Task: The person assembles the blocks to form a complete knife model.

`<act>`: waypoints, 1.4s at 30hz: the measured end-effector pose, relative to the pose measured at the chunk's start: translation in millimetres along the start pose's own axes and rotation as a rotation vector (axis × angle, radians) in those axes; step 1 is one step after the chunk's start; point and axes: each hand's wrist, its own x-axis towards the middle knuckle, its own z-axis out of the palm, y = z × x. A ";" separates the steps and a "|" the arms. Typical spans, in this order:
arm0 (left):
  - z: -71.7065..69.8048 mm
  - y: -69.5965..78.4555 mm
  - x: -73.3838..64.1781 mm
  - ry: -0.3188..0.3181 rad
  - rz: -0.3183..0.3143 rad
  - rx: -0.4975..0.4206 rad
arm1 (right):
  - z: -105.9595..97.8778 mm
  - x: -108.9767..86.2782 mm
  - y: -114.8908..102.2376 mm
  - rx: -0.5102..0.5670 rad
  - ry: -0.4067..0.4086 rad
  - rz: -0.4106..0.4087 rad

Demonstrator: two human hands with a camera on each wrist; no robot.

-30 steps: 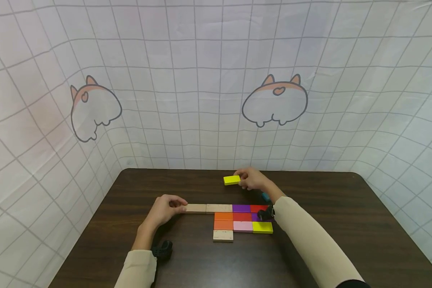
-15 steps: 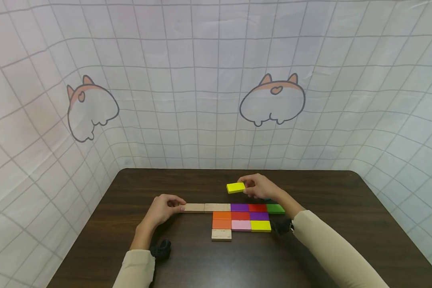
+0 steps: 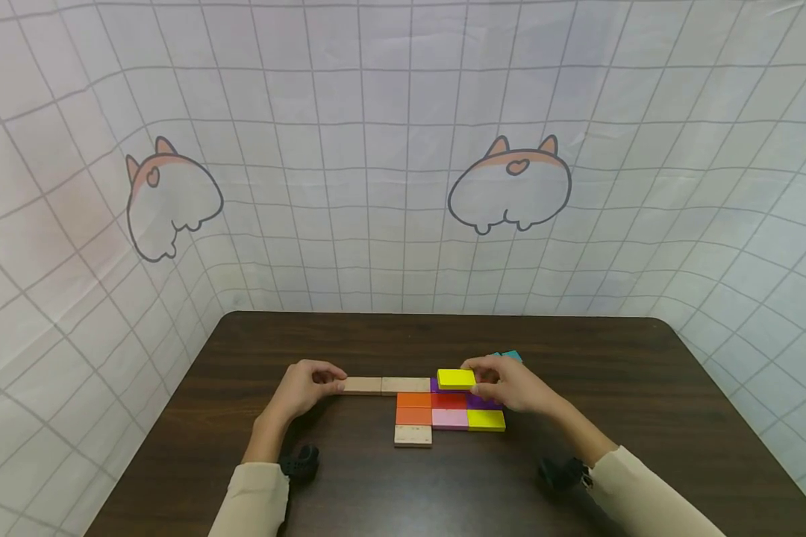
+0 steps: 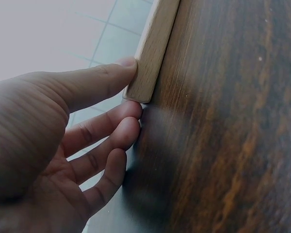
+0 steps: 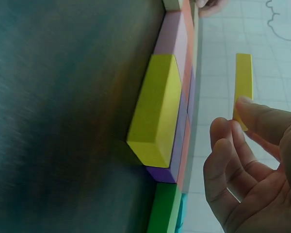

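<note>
My left hand [image 3: 305, 389] pinches the left end of a plain wooden block [image 3: 363, 385], its thumb on the block's side [image 4: 148, 63]. A second wooden block [image 3: 406, 385] adjoins it in the back row. My right hand [image 3: 513, 384] holds a yellow block [image 3: 455, 379] by one end between thumb and fingers. That block hovers over the back row, covering part of a purple block [image 3: 433, 385]. Flat against this row lie orange [image 3: 413, 400], red [image 3: 448, 401], pink [image 3: 449, 420] and another yellow block [image 3: 486, 421]. The back row's red block is hidden from the head view.
A wooden block [image 3: 413, 435] touches the front of the orange ones. Teal blocks [image 3: 512, 356] lie behind my right hand. A green block [image 5: 164, 208] shows in the right wrist view. Behind the dark table [image 3: 322, 343] hangs a white gridded cloth [image 3: 349, 171].
My right hand has brought the yellow block toward me and slightly right, from behind the back row to over it. The left hand stays at the wooden block's end.
</note>
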 end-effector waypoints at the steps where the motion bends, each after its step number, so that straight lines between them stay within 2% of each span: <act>1: -0.2 0.1 -0.1 0.000 0.000 -0.001 | 0.8 -3.9 -0.3 -0.006 0.007 -0.005; 6: -0.6 -0.1 -0.3 0.002 0.003 0.001 | 4.9 -19.7 -2.1 -0.040 0.034 0.012; 12: 0.3 -0.4 -0.1 0.003 0.000 0.004 | 12.7 -36.8 -6.1 -0.027 0.055 0.028; 19: 0.2 0.5 0.0 0.001 -0.003 0.008 | 27.7 -50.2 -10.3 -0.021 0.029 0.019; 27: 0.2 -0.7 -1.2 0.002 -0.013 0.011 | 38.4 -55.7 -13.2 -0.071 0.007 0.011; 34: 1.0 -2.0 0.8 0.001 -0.006 0.012 | 39.5 -58.5 -13.2 -0.063 -0.009 -0.010; 42: 0.9 -3.0 1.6 -0.001 0.004 0.013 | 40.0 -59.2 -13.1 -0.089 -0.020 0.035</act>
